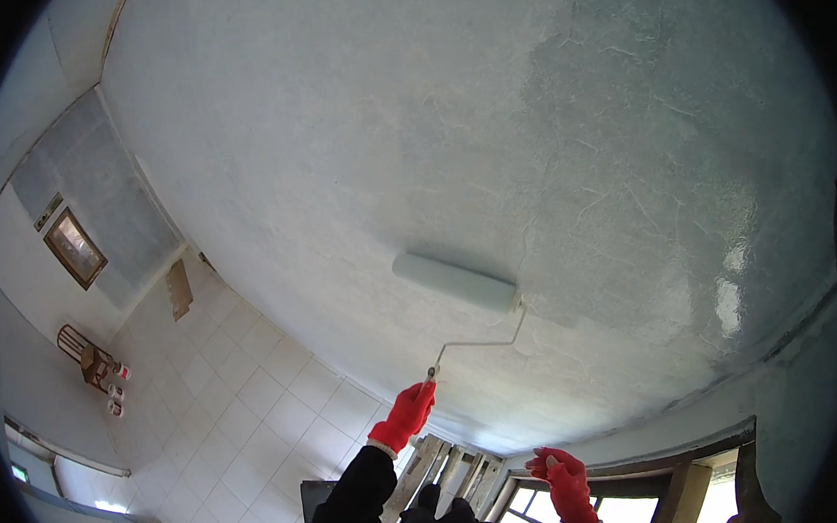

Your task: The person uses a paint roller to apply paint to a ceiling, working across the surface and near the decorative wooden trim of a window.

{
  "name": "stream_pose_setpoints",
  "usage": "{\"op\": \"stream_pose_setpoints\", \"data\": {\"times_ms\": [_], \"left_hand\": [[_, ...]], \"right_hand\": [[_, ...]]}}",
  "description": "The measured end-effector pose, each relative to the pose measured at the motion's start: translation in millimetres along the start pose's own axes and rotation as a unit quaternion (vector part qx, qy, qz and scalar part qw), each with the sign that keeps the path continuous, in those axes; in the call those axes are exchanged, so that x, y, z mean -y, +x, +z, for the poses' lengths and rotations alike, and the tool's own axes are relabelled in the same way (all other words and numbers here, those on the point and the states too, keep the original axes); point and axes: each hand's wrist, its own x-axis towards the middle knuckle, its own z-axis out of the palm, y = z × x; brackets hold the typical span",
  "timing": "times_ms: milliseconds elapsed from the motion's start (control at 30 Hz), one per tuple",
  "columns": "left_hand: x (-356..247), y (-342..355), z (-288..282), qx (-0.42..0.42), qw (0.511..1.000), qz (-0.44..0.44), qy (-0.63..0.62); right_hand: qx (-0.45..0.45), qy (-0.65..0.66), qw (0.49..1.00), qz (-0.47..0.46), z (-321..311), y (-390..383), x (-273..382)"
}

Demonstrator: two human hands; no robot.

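My left hand (407, 417), in a red glove with a pale cuff, is closed round the handle of a paint roller (453, 282). The roller has a long pale sleeve on a bent wire frame, and its sleeve lies against the big whitish-grey wall surface (431, 146). To the right, my right hand (569, 490), also gloved in red, is raised beside the window. Its fingers are loosely bent and apart, with nothing visible in them. Glossy wet-looking patches show on the surface at the right, where the coating looks darker and wrinkled.
Below me are wooden planks (420, 474) and a dark flat object (316, 498). A pale tiled floor (245, 406) stretches to the left. A wooden chair (86, 357) and several small buckets (116, 400) stand far off. A framed window (635, 512) is at lower right.
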Motion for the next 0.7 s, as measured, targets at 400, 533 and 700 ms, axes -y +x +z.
{"op": "stream_pose_setpoints", "data": {"times_ms": [400,533,700], "left_hand": [[-3,19,-36,0.015,0.997,-0.044,-0.061],[0,32,-36,-0.001,0.998,-0.020,-0.057],[-86,52,-49,-0.037,0.988,0.152,0.016]], "right_hand": [[0.008,0.001,1.000,0.013,-4,0,-13],[-0.010,0.012,1.000,0.019,-9,-1,-17],[0.000,-0.023,1.000,0.018,1,-1,-4]]}}
